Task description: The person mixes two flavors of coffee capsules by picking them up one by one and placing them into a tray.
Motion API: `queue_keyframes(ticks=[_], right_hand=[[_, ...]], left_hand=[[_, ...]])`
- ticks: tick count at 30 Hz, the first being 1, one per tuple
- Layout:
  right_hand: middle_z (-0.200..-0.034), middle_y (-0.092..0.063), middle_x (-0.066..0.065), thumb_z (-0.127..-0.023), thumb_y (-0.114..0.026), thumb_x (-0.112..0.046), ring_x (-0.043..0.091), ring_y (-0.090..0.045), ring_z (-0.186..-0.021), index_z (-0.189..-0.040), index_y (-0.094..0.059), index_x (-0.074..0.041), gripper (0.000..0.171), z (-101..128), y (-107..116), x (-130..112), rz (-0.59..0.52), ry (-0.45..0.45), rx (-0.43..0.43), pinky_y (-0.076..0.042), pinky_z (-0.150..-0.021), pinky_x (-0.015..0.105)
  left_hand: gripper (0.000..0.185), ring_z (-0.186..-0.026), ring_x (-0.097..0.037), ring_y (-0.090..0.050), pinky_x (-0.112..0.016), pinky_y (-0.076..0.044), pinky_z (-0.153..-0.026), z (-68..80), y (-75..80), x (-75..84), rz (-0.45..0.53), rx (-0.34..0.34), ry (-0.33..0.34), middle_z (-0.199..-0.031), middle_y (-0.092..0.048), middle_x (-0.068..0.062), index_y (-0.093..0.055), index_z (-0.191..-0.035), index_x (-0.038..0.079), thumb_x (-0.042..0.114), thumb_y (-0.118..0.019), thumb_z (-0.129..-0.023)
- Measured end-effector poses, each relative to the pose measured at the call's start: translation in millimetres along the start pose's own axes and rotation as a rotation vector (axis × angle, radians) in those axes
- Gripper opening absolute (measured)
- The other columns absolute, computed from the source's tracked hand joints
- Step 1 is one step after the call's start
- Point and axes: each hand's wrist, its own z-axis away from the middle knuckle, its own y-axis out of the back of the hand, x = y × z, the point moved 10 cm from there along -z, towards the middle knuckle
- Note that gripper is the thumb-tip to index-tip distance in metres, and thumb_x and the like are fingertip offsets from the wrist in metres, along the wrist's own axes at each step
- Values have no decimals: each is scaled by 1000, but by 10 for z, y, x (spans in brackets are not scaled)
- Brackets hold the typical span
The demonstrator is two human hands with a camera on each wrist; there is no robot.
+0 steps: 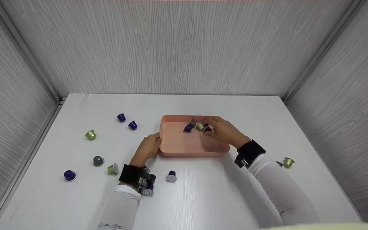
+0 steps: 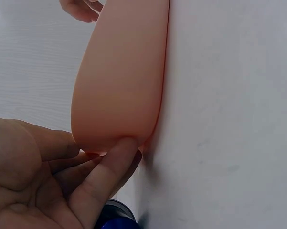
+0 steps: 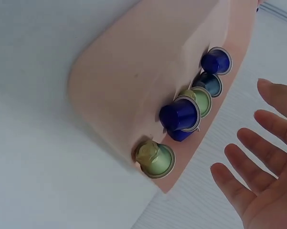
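A shallow pink tray lies on the white table, with several coffee capsules along its far side. My left hand holds the tray's left end; in the left wrist view its fingers pinch the end wall near a corner. Over the right part of the tray is my right hand. In the right wrist view that hand has loosely spread fingers and holds nothing. Beside them in the tray are blue capsules, a dark teal capsule and green capsules.
On the left of the table lie blue capsules, green capsules and a grey capsule. More capsules lie in front of the tray, some partly behind the left wrist strap. A green capsule sits beyond the right forearm. Grey panels enclose the table.
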Motion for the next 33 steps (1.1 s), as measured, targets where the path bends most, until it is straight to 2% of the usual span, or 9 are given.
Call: queue_keyframes(ticks=[3,6,10,15,20,23,27,33], right_hand=[[-140,-49,14,-92,-71,-24,32,-49,-124,-140,-50,-11,54,89,13,31,55,1,-1,-39,-103,45],[-146,-42,14,-94,-67,-34,36,-45,-126,-148,-39,-9,66,191,8,92,75,-26,-34,-38,-103,49],[-151,-35,14,-94,-62,-44,42,-34,-135,-154,-30,-14,74,355,13,182,69,-68,-72,-33,-105,55],[-153,-31,19,-94,-63,-44,43,-31,-137,-156,-24,-11,80,589,47,275,90,-84,-99,-29,-107,57],[-154,-30,20,-94,-67,-35,43,-30,-137,-156,-24,-11,79,793,108,361,106,-87,-105,-28,-107,58],[-155,-29,19,-93,-65,-41,44,-28,-138,-157,-23,-15,81,926,126,442,81,-128,-132,-26,-108,58],[-155,-28,19,-90,-62,-55,44,-26,-139,-157,-23,-18,86,1117,129,599,49,-224,-195,-27,-107,59],[-152,-33,21,-86,-69,-52,44,-29,-138,-156,-27,-16,88,1373,111,819,-3,-322,-255,-29,-106,59]], left_hand=[[41,-95,-30,-56,-46,-44,-86,7,6,-3,-5,3,-1,-109,-62,-16,-48,-143,3,14,-44,-104],[42,-96,-30,-55,-45,-43,-86,11,1,-6,-2,-2,6,-114,-62,-16,-47,-144,3,15,-44,-105],[43,-99,-29,-54,-45,-43,-88,9,-22,-14,7,-21,30,-124,-60,-16,-44,-147,4,16,-44,-105],[44,-103,-28,-53,-46,-42,-94,3,-30,-26,15,-25,42,-129,-58,-17,-43,-147,4,17,-43,-105],[43,-102,-29,-53,-46,-42,-95,1,-19,-30,20,-16,34,-127,-59,-17,-44,-147,4,16,-43,-105],[42,-100,-29,-54,-46,-43,-93,2,-16,-28,16,-13,28,-122,-60,-17,-46,-145,4,16,-43,-105],[41,-98,-29,-53,-46,-43,-91,1,-25,-31,13,-20,33,-119,-61,-15,-47,-145,5,17,-43,-105],[42,-101,-28,-53,-46,-42,-95,-3,-21,-34,15,-25,45,-125,-60,-16,-46,-145,4,17,-43,-105]])
